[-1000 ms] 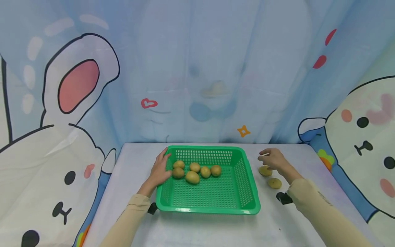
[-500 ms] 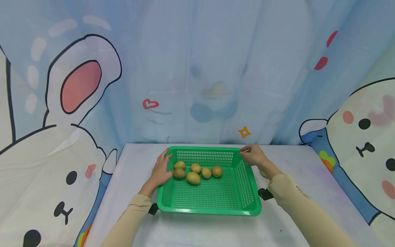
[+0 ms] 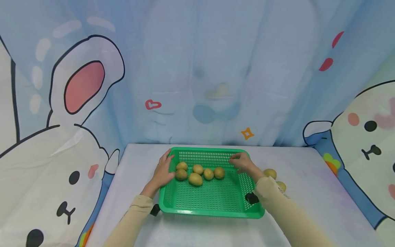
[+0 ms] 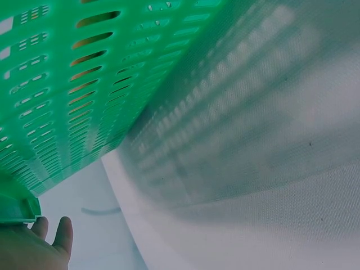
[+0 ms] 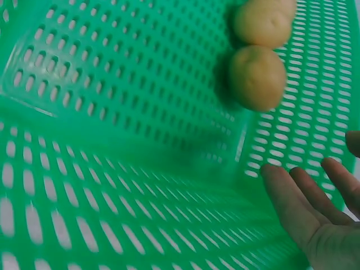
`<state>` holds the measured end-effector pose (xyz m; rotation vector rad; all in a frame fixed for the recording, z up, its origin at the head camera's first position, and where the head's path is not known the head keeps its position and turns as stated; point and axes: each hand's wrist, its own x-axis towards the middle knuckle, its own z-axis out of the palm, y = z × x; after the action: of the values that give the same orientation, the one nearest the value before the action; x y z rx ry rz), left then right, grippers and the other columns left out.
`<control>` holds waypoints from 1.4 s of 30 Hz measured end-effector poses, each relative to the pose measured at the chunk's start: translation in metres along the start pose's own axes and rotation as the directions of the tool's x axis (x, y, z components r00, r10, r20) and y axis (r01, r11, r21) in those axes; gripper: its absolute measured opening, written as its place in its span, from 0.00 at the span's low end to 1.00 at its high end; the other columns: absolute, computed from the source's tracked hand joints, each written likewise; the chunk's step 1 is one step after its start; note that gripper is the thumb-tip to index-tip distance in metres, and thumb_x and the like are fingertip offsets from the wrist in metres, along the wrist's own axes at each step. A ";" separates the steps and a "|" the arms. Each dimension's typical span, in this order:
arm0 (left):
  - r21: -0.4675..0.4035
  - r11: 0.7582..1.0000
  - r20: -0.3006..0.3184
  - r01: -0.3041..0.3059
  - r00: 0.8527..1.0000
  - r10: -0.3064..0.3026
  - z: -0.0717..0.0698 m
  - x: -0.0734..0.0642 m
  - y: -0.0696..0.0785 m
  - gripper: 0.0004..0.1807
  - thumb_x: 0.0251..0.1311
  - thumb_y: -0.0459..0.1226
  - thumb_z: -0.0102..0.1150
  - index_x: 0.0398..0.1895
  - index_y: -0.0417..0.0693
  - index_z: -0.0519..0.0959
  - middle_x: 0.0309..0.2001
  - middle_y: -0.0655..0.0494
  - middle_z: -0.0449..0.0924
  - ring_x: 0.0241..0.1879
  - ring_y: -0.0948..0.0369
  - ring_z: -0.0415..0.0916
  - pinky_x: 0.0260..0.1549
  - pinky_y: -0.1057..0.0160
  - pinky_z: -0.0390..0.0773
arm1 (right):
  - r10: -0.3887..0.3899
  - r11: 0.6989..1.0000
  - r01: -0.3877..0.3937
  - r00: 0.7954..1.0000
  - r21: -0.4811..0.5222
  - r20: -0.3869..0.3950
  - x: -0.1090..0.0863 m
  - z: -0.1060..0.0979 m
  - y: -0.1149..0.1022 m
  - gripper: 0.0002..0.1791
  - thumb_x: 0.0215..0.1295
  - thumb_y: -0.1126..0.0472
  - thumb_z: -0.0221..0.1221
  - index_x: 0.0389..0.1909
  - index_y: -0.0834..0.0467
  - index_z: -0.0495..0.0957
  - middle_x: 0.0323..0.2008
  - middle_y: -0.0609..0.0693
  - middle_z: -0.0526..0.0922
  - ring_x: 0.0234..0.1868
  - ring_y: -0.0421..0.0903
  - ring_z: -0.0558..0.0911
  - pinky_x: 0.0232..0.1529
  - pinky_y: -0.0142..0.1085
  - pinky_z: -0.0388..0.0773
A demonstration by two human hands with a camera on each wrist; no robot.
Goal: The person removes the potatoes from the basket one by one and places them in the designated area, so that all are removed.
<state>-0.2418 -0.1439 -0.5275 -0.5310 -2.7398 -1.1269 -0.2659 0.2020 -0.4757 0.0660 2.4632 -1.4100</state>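
Green perforated basket (image 3: 210, 195) sits mid-tabletop (image 3: 308, 206), slightly toward the near edge. Five potatoes (image 3: 195, 178) lie in a loose row across its far half; two more potatoes (image 3: 270, 173) rest on the tabletop just right of the basket, one partly hidden behind the right sleeve. Left hand (image 3: 163, 172) lies along the basket's far-left rim, fingers straight and resting against the plastic; the left wrist view shows only fingertips (image 4: 63, 236) by the corner of the rim, no curl round it. Right hand (image 3: 242, 162) hangs over the basket's far-right corner, next to the rightmost potato in the row; from the right wrist view its fingers (image 5: 292, 197) are spread and relaxed, nothing in them. Handling judgement: potatoes look firm, smooth-skinned, rounded, light enough for one hand, apt to roll if set down carelessly; best cupped from above with fingers either side. Basket is thin moulded plastic, likely light and a bit flexible; it would slide on the smooth cloth, so take it by the thickened rim at opposite sides.
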 end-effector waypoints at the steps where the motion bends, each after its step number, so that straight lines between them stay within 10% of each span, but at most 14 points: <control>1: 0.001 1.000 0.002 0.003 1.000 -0.003 0.000 0.000 0.000 0.40 0.44 0.26 0.49 0.69 0.29 0.63 0.76 0.39 0.46 0.74 0.43 0.44 0.65 0.38 0.57 | 0.004 1.000 -0.004 1.000 -0.013 -0.004 0.002 0.003 0.002 0.22 0.71 0.66 0.52 0.60 0.77 0.68 0.60 0.77 0.66 0.57 0.73 0.73 0.48 0.58 0.78; 42: 0.014 1.000 -0.006 -0.008 1.000 0.008 0.000 0.000 -0.002 0.40 0.44 0.27 0.49 0.69 0.29 0.63 0.76 0.40 0.47 0.74 0.42 0.46 0.65 0.39 0.57 | 0.035 0.999 -0.034 0.999 0.035 -0.027 0.017 0.050 0.021 0.23 0.65 0.66 0.57 0.56 0.77 0.71 0.47 0.72 0.76 0.39 0.61 0.83 0.37 0.51 0.83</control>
<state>-0.2427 -0.1445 -0.5288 -0.5354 -2.7357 -1.1043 -0.2668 0.1685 -0.5215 0.1355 2.4486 -1.4467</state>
